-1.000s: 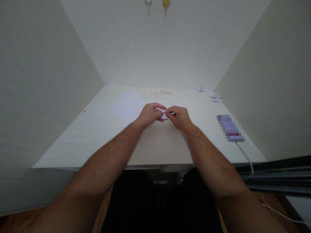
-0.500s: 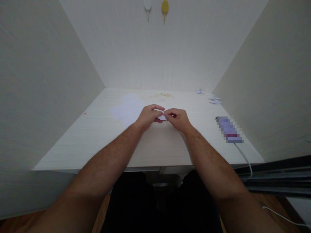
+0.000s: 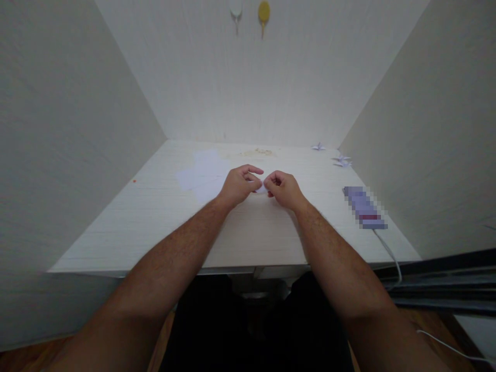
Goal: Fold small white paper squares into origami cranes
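Observation:
A small folded piece of white paper (image 3: 262, 189) is pinched between my two hands above the middle of the table. My left hand (image 3: 241, 185) grips its left side with the thumb, while the index finger stays raised and curved over it. On the right side, my right hand (image 3: 283, 187) pinches the paper between thumb and curled fingers. Most of the paper is hidden by the fingers, so its folded shape does not show clearly.
Flat white paper sheets (image 3: 205, 173) lie left of my hands. Several folded paper cranes (image 3: 342, 161) stand at the back right. A blurred-out phone (image 3: 363, 206) with a white cable (image 3: 388, 249) lies at the right. Walls enclose the table (image 3: 127, 232) on three sides.
My right hand's fingers have curled in more, and its fingertips have shifted slightly. Less of the folded paper shows between the hands. My left hand has hardly moved.

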A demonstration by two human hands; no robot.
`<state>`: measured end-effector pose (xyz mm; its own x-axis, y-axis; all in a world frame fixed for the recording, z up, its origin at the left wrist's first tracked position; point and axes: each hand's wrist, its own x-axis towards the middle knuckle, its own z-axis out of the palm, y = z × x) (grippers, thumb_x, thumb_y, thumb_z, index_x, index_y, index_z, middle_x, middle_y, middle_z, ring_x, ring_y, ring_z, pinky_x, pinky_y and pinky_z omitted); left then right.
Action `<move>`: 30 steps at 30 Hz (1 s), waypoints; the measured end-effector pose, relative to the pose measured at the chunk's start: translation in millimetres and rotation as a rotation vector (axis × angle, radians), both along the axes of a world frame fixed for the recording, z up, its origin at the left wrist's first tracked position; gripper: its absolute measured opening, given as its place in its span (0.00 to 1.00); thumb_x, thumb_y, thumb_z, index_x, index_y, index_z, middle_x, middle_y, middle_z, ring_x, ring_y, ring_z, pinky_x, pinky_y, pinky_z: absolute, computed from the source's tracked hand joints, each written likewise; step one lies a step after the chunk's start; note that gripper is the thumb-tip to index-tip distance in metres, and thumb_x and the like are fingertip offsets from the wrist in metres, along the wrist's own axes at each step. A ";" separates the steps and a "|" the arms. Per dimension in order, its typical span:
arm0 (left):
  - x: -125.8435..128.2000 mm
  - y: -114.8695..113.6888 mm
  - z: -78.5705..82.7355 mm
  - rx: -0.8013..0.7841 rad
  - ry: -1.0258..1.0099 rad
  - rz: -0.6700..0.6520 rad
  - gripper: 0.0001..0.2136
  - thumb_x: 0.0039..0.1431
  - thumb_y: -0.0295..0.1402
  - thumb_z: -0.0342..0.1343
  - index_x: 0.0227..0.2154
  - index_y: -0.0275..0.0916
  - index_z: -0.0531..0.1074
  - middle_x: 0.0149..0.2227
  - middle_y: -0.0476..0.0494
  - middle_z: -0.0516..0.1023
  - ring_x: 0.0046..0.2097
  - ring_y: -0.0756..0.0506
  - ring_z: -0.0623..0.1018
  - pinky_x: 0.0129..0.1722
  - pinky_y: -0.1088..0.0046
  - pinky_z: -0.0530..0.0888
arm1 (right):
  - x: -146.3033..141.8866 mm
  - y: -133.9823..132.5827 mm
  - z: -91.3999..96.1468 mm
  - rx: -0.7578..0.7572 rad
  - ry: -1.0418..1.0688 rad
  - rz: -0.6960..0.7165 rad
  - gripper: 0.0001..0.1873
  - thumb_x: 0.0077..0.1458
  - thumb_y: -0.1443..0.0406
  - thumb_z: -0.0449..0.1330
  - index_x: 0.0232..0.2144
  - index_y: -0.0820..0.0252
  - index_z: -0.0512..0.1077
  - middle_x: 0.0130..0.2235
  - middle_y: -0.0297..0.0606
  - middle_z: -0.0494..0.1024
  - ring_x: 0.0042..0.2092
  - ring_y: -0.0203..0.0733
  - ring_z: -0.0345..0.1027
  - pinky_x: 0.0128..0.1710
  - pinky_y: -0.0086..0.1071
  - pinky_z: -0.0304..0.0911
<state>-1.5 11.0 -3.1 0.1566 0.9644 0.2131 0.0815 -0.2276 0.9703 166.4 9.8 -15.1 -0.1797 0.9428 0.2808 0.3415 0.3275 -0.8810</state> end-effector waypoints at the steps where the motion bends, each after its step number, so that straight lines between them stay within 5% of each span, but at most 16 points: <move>1: 0.1 0.3 -0.7 0.006 0.019 0.012 0.15 0.42 0.27 0.64 0.37 0.34 0.75 0.23 0.50 0.77 0.24 0.52 0.74 0.28 0.75 0.72 | 0.1 -0.2 -0.4 0.028 -0.039 -0.007 0.09 0.53 0.60 0.59 0.28 0.60 0.70 0.23 0.32 0.73 0.24 0.35 0.67 0.25 0.28 0.61; 12: 4.8 0.5 -4.1 0.168 0.173 0.106 0.11 0.44 0.28 0.62 0.32 0.39 0.68 0.22 0.53 0.75 0.23 0.52 0.71 0.25 0.77 0.66 | 0.1 0.8 -1.7 0.216 -0.217 -0.048 0.07 0.55 0.63 0.57 0.27 0.58 0.70 0.26 0.34 0.73 0.28 0.37 0.64 0.30 0.31 0.59; 16: 6.4 -1.2 -3.3 0.247 0.215 0.371 0.08 0.48 0.29 0.61 0.32 0.39 0.70 0.24 0.52 0.76 0.27 0.50 0.74 0.31 0.74 0.70 | -8.5 -3.5 -2.1 0.409 -0.150 -0.278 0.06 0.54 0.63 0.59 0.27 0.58 0.72 0.33 0.39 0.76 0.36 0.41 0.68 0.39 0.35 0.64; 18: 7.1 -2.7 -3.6 0.289 0.250 0.464 0.06 0.50 0.30 0.60 0.33 0.40 0.72 0.28 0.50 0.78 0.32 0.48 0.77 0.37 0.73 0.72 | -14.1 -5.8 -2.0 0.368 -0.094 -0.289 0.09 0.54 0.60 0.59 0.27 0.58 0.74 0.30 0.37 0.76 0.33 0.40 0.68 0.37 0.35 0.65; 22: 10.1 -10.5 -3.7 0.398 0.389 0.321 0.08 0.54 0.30 0.57 0.39 0.40 0.74 0.38 0.45 0.81 0.41 0.46 0.79 0.45 0.71 0.72 | -21.3 -4.4 -3.2 0.163 0.135 -0.237 0.14 0.52 0.55 0.62 0.35 0.59 0.77 0.32 0.38 0.81 0.33 0.39 0.73 0.35 0.33 0.69; 26: 13.0 -20.0 -0.3 0.484 0.403 0.129 0.24 0.51 0.26 0.57 0.54 0.41 0.69 0.50 0.42 0.78 0.49 0.45 0.77 0.52 0.69 0.71 | -17.3 3.0 -6.0 0.105 0.232 -0.255 0.16 0.49 0.55 0.64 0.36 0.60 0.77 0.35 0.40 0.82 0.35 0.40 0.75 0.35 0.33 0.70; 30: 10.9 -17.9 2.2 0.484 0.413 0.200 0.24 0.51 0.25 0.54 0.54 0.40 0.69 0.48 0.42 0.79 0.48 0.45 0.77 0.49 0.68 0.72 | -9.1 6.6 -6.3 0.117 0.180 -0.306 0.09 0.47 0.62 0.63 0.31 0.61 0.78 0.30 0.38 0.81 0.31 0.39 0.73 0.33 0.33 0.69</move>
<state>9.4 -7.0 -0.9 0.1467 0.7941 0.5898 0.5104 -0.5716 0.6425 157.3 16.4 -21.4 0.1678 0.9048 0.3913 0.2824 0.3361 -0.8985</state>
